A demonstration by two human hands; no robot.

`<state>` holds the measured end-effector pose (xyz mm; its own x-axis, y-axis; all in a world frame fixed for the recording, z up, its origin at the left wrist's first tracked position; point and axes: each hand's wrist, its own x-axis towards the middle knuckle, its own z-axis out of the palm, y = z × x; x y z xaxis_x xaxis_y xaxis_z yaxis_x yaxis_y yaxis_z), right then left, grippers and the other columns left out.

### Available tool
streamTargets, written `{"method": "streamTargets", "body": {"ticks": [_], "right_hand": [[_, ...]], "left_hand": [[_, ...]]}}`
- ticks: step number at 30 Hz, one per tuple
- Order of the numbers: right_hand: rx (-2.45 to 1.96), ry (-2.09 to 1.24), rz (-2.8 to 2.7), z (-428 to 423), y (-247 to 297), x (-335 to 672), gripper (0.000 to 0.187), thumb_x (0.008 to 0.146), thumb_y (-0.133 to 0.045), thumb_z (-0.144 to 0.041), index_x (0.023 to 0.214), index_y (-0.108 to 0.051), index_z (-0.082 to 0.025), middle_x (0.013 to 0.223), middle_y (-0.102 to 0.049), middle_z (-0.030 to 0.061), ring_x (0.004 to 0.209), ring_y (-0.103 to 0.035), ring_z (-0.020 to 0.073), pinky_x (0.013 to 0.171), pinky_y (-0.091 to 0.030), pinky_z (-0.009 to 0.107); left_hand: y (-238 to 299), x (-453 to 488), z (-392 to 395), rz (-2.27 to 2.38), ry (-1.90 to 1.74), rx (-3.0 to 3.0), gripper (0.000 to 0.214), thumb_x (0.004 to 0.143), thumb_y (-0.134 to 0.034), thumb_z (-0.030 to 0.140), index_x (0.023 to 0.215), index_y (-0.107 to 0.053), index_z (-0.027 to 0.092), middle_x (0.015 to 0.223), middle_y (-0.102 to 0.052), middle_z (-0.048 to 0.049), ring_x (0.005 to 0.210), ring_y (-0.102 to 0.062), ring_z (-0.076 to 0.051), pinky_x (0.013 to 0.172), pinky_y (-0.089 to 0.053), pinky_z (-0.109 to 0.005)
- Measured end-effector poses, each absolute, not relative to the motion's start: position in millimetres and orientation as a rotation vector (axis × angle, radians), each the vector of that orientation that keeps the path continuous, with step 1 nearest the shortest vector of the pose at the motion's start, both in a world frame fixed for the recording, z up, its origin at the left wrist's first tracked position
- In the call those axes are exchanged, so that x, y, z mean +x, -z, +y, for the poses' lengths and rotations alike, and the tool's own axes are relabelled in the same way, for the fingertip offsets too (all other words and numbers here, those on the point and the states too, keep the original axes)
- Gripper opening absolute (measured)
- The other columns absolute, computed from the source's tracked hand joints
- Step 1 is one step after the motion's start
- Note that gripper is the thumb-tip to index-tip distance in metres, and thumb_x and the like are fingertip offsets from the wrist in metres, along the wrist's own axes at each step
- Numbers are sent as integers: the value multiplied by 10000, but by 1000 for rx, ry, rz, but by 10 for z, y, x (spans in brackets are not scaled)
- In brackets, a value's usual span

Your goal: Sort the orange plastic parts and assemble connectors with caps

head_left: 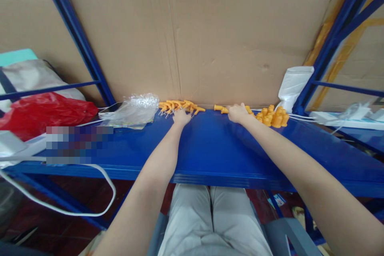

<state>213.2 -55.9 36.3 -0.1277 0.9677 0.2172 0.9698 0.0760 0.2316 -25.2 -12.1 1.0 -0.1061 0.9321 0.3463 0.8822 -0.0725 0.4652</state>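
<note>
In the head view, a pile of orange branched pieces (172,105) is lying on the blue surface (207,148), with small silvery chains (163,115) trailing from its near edge. The left hand (182,118) is reaching to the near right part of this pile, its fingers touching the pieces; whether it is gripping one, I cannot tell. The right hand (237,113) is resting to the right of the pile, over some orange spool-shaped pieces (220,108), its fingers curling; here too I cannot tell whether it is grasping any. Those pieces are poking out on the side facing the pile. Farther right of the pile, a cluster of orange cylinders (271,117) is standing, and beyond it a white pouch (295,84) is leaning near a blue post (325,48). Just left of the pile, a clear plastic bag (135,112) is lying, while a red bag (51,108) is sitting well to the left. Behind the pile, a cardboard panel (222,44) is standing upright.
</note>
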Motion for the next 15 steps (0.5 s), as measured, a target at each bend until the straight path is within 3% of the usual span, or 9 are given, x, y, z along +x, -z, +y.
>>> {"method": "streamTargets", "body": {"ticks": [6, 9, 12, 15], "right_hand": [[-2110, 405, -2293, -257, -281, 2032, 467, 903, -420, -103, 1341, -580, -110, 1330, -639, 210, 1257, -563, 309, 1060, -316, 519], [-2163, 366, -2257, -132, -217, 1984, 499, 885, -454, -106, 1375, -544, -88, 1312, -639, 237, 1240, -573, 323, 1042, -336, 545], [-2165, 368, -2247, -71, -173, 1942, 501, 886, -448, -91, 1380, -528, -71, 1316, -630, 251, 1234, -572, 322, 1006, -368, 519], [-2104, 407, -2299, -85, -165, 1902, 464, 877, -433, -45, 1309, -589, -113, 1311, -648, 202, 1245, -561, 284, 1021, -345, 464]], "left_hand": [[-35, -242, -156, 2121, -907, 1952, 524, 879, -572, 302, 1400, -590, 252, 1447, -568, -131, 1358, -499, -356, 1065, -458, -499], [-70, -210, -200, 2168, -875, 1925, 554, 876, -578, 316, 1425, -554, 247, 1475, -538, -131, 1398, -452, -346, 1096, -429, -506], [-110, -181, -249, 2226, -833, 1873, 530, 883, -574, 360, 1401, -565, 248, 1497, -509, -135, 1417, -427, -334, 1121, -403, -493], [-131, -157, -286, 2265, -808, 1817, 522, 885, -568, 391, 1394, -561, 271, 1529, -464, -130, 1431, -403, -329, 1129, -390, -485]]}}
